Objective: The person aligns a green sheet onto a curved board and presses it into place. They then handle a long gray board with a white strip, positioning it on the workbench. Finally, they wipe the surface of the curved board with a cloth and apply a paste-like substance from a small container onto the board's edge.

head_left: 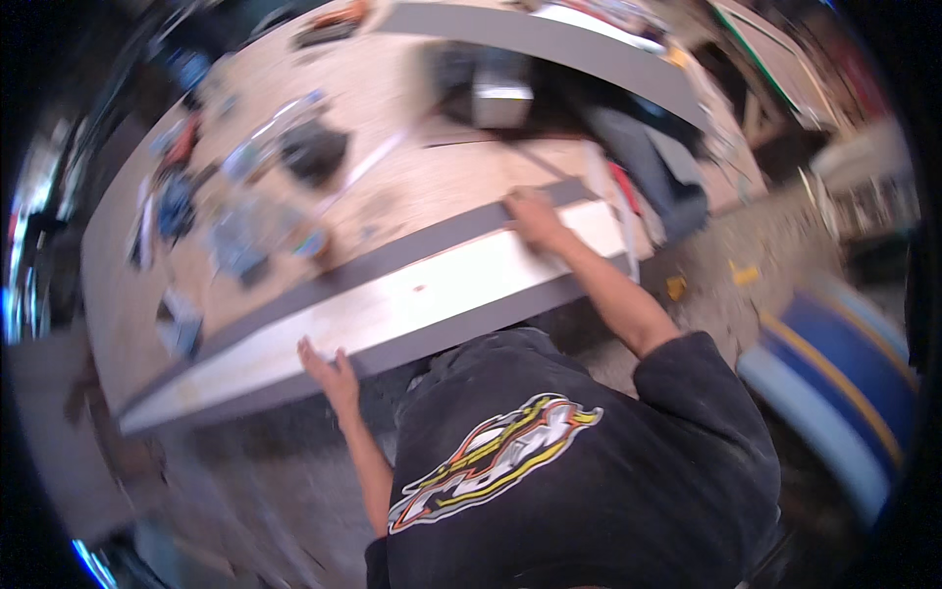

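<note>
A long pale wooden board lies along the near side of the table, with a grey sheet showing as strips along both its long edges. My left hand is at the board's near edge, fingers spread and holding nothing. Across the board reaches my right arm, and my right hand has its fingers curled together at the far grey strip, towards the right end. Motion blurs the fingertips, and what lies under the right palm is hidden.
On the pale wooden table lie a black bundle, clear plastic bags and a small round container. A long grey panel and dark cloth are at the back right. A blue drum stands at right.
</note>
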Tool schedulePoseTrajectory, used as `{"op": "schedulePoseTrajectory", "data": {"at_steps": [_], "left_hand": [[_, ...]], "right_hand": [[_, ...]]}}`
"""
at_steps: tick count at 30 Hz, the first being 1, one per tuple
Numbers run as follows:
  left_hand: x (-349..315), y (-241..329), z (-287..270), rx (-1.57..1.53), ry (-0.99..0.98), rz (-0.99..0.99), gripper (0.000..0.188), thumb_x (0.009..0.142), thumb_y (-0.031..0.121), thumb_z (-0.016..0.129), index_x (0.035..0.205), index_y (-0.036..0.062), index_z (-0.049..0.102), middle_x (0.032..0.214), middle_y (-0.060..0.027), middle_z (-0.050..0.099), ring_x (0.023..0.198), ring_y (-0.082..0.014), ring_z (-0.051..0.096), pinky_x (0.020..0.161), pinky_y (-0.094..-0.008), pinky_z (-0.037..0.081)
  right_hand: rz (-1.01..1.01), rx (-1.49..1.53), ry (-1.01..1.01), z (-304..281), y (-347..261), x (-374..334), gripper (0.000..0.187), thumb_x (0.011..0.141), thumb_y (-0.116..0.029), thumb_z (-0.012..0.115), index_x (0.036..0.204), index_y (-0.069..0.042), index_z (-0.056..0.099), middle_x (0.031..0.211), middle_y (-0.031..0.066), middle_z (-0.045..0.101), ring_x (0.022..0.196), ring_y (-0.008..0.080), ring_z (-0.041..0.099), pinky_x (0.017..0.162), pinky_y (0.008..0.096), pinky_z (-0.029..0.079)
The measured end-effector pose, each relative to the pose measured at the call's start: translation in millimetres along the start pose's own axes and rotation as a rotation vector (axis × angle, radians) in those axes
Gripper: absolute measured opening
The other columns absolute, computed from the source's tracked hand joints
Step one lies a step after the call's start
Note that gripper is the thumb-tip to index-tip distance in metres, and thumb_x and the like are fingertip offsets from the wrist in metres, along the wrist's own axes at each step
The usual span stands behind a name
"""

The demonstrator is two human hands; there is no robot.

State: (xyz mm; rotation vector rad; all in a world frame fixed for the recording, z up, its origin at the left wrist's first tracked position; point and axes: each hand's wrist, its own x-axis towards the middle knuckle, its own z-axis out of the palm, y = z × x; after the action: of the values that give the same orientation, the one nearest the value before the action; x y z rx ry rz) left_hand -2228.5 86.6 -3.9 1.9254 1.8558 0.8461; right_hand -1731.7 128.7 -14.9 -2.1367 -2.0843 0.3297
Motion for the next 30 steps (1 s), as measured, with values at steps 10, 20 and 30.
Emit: {"op": "schedulePoseTrajectory", "data": {"at_steps": [10, 20, 30], "left_hand": [[65.2, 4.8, 20.6, 0.182, -0.394, 0.16, 0.074, 0.087, 0.01, 0.064, 0.15, -0.0001, 0.027, 0.154, -0.0249, 0.024, 0.143, -0.0404, 0.024, 0.118, -0.047, 0.021], [42.5, -23.3, 63.4, 0.075, -0.214, 0.29, 0.078, 0.086, 0.026, 0.067, 0.148, -0.0036, 0.03, 0.151, -0.0263, 0.033, 0.142, -0.0408, 0.028, 0.119, -0.0496, 0.018], [80.2, -4.1, 27.0, -1.637, 0.401, -0.899, 0.071, 0.092, 0.045, 0.063, 0.143, 0.0079, 0.032, 0.141, -0.0137, 0.038, 0.132, -0.0288, 0.039, 0.105, -0.0446, 0.039]], "right_hand": [[0.627, 0.28, 0.35, -24.7, 33.5, -48.1, 0.055, 0.087, -0.023, 0.067, 0.135, -0.003, 0.049, 0.142, 0.0209, 0.044, 0.134, 0.0382, 0.039, 0.109, 0.0484, 0.035], [0.549, 0.416, 0.406, -13.6, 121.2, 14.1, 0.059, 0.086, -0.037, 0.067, 0.125, 0.006, 0.059, 0.115, 0.0214, 0.067, 0.108, 0.0372, 0.062, 0.099, 0.0421, 0.046], [0.423, 1.487, 0.378, -218.5, 93.5, -31.3, 0.042, 0.091, -0.023, 0.065, 0.129, -0.01, 0.053, 0.112, 0.0028, 0.059, 0.086, 0.0142, 0.059, 0.067, 0.0265, 0.045]]}}
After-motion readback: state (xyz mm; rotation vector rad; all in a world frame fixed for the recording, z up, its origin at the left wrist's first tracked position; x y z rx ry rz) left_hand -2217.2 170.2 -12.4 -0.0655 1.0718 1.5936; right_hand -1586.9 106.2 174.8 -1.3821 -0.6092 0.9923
